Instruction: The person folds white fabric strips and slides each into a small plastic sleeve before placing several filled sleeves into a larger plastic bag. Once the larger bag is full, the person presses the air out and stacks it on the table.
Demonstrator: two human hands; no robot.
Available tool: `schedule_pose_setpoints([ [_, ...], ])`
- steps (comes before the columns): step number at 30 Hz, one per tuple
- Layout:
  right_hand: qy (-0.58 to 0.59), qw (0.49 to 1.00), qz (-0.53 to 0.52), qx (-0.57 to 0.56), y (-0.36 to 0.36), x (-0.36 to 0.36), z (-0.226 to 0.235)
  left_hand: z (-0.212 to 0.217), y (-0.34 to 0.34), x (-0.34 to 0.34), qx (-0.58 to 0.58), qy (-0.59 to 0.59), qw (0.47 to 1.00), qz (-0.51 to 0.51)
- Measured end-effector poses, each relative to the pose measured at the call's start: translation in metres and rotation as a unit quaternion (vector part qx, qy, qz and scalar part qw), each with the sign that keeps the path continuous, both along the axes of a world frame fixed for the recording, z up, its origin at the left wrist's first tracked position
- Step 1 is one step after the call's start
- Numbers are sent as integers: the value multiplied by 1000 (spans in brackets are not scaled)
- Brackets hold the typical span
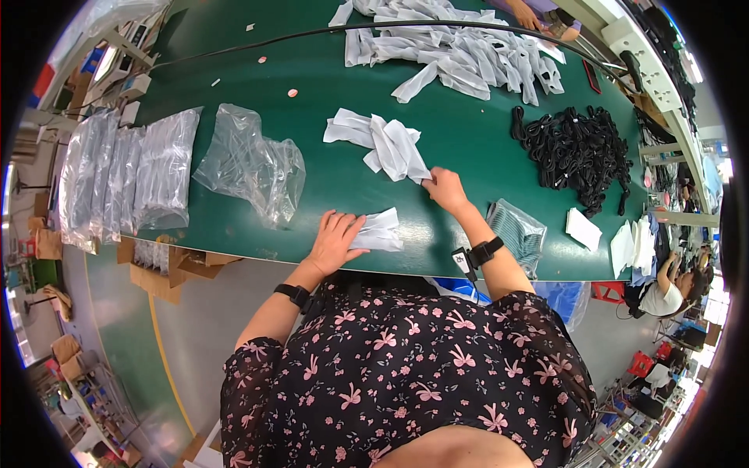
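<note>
Green matting covers the long table (312, 195), whose near edge runs just below both hands. The left hand (337, 238) lies flat with fingers spread, pressing one end of a small stack of white folded pieces (380, 232) against the surface. The right hand (445, 187) reaches further out and pinches the corner of a loose heap of white pieces (382, 143) lying just beyond and to the left of it.

Left of the left hand sits a crumpled clear plastic bag (250, 164), and further left a row of filled clear bags (129, 175) lines the table's end. Beyond the right hand, a large pile of white pieces (460, 47) spreads across the far part of the table, with a thin black cable (351, 31) curving past it. To the right of the right hand lies a tangle of black cords (573, 148), and nearer the edge a clear bag with striped contents (519, 230) and a few white sheets (616, 238).

Cardboard boxes (168, 269) stand under the table's left end on a grey and green floor (148, 343). Another person's hand (527, 14) works at the far side, and a seated person (671, 292) is well off to the right.
</note>
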State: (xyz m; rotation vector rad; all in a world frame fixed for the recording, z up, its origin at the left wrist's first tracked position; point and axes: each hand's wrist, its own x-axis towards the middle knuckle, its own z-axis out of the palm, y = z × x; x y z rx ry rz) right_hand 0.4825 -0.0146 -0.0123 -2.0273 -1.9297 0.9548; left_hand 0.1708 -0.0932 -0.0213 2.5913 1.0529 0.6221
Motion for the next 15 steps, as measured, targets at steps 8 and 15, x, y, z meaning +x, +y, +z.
schedule_pose_setpoints([
  [8,-4,949,-50,311,49,-41,58,5,2,2,-6,-7,1000,-28],
  [15,-9,949,132,286,99,-32,35,6,5,7,-29,-9,999,-41],
])
